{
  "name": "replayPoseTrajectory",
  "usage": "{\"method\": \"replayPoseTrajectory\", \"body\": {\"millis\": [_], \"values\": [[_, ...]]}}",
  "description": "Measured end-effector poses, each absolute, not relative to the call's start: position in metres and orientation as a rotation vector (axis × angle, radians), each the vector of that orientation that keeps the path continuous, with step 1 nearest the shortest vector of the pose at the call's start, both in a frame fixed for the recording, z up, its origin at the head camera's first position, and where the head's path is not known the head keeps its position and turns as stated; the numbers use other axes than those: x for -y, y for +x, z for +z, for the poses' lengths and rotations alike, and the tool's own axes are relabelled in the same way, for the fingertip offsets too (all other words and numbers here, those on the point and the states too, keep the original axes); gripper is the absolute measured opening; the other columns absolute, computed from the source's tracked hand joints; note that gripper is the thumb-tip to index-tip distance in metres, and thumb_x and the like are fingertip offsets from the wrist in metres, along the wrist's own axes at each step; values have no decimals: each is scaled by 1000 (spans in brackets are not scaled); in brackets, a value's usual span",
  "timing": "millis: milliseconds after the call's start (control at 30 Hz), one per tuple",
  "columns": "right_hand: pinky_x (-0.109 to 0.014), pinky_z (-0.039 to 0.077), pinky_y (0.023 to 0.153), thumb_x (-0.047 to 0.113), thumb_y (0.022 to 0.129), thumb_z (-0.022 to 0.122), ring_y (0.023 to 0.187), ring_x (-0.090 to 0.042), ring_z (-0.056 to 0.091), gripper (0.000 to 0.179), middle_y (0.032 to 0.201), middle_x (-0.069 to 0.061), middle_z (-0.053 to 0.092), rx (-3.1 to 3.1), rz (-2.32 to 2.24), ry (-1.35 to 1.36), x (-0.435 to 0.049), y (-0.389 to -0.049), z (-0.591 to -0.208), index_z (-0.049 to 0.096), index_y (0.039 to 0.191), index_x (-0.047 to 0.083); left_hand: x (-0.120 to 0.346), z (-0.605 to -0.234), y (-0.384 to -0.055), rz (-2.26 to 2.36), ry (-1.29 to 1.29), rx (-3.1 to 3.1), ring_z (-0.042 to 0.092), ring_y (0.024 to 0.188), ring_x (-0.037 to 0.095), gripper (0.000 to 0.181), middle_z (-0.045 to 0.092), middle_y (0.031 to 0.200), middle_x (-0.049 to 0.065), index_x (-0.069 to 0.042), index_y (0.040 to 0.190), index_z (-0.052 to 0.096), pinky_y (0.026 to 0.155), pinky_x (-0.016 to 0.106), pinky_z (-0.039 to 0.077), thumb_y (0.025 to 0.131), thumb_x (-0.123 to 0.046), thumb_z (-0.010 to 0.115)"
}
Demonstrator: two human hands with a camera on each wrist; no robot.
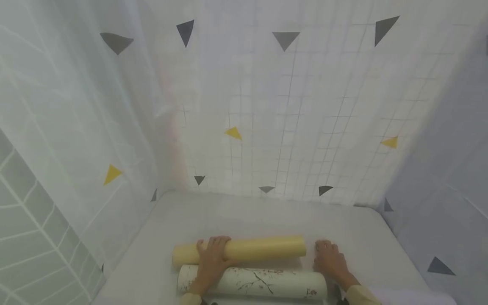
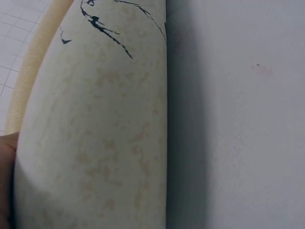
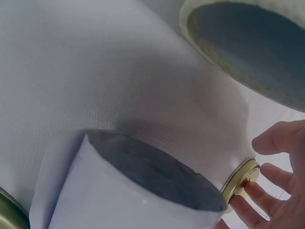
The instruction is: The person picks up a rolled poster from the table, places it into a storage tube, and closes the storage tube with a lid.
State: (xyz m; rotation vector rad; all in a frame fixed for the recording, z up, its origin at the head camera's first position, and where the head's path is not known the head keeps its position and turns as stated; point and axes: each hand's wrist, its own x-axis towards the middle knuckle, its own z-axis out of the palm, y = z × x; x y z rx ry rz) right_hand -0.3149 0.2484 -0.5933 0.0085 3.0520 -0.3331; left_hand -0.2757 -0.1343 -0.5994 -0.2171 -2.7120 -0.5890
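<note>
In the head view my left hand [image 1: 212, 259] lies across a long pale yellow roll [image 1: 267, 249], fingers over its far side and thumb along its near side. Just nearer lies a white tube [image 1: 282, 283] printed with dark branches and reddish blossoms; my left wrist passes above it. The left wrist view shows the tube's speckled side [image 2: 100, 119] up close. Beyond the rolls' right ends my right hand [image 1: 331, 260] is down at the table. In the right wrist view its fingertips touch a round gold-coloured lid [image 3: 240, 181], the thumb standing apart from it.
A white paper-like roll [image 3: 138, 195] with a hollow end lies near my right wrist, below the tube's open end [image 3: 248, 47]. Part of another gold-coloured rounded piece [image 3: 9, 212] shows at lower left. Pale curtains with triangles [image 1: 286, 127] enclose the white table [image 1: 248, 212].
</note>
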Motion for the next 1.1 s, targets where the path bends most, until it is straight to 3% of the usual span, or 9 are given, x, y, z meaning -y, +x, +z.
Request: {"method": "replayPoseTrajectory", "body": {"millis": [100, 200, 333, 467, 700, 867, 1100], "values": [[-59, 56, 84, 8, 87, 65, 109, -41, 57, 43, 132, -30, 56, -3078, -318, -21, -250, -316, -596, 57, 128, -4, 135, -599, -274, -572, -215, 2711, 58, 118, 18, 76, 70, 127, -5, -22, 129, 62, 113, 73, 24, 66, -57, 86], [-59, 57, 81, 7, 86, 66, 111, -46, 57, 46, 135, -34, 54, -3113, -322, -71, -252, -316, -594, 57, 129, -5, 134, -599, -275, -559, -217, 2696, 58, 117, 19, 77, 70, 126, -4, -21, 128, 63, 113, 72, 24, 65, -57, 87], [-57, 58, 83, 7, 94, 60, 111, -44, 57, 45, 137, -34, 55, -3123, -313, -87, -256, -315, -595, 54, 137, -7, 134, -601, -275, -531, -216, 2685, 59, 117, 19, 77, 71, 126, -4, -21, 128, 63, 112, 72, 26, 64, -56, 88], [-53, 57, 81, 6, 99, 56, 101, -36, 58, 39, 129, -31, 62, -3145, -306, -89, -259, -315, -598, 55, 136, -7, 133, -602, -276, -522, -219, 2693, 59, 118, 19, 77, 71, 128, -4, -21, 128, 63, 112, 72, 26, 65, -56, 88], [-57, 54, 88, 6, 98, 56, 108, -47, 54, 41, 126, -34, 57, -3185, -286, -36, -258, -313, -599, 53, 136, -10, 134, -596, -274, -518, -219, 2692, 59, 118, 19, 77, 70, 128, -3, -20, 128, 63, 111, 73, 27, 66, -57, 87], [-51, 59, 75, 3, 93, 61, 106, -48, 57, 50, 132, -36, 46, -3121, -427, 75, -258, -315, -594, 47, 138, -12, 133, -595, -274, -528, -212, 2708, 59, 119, 20, 76, 70, 128, -3, -21, 129, 62, 113, 73, 27, 67, -58, 86], [-55, 60, 83, -5, 78, 71, 97, -43, 64, 55, 129, -37, 45, -3136, -630, -15, -258, -316, -590, 51, 129, -10, 133, -596, -273, -542, -210, 2703, 59, 118, 20, 75, 70, 128, -3, -21, 129, 62, 113, 73, 25, 68, -56, 86]]}}
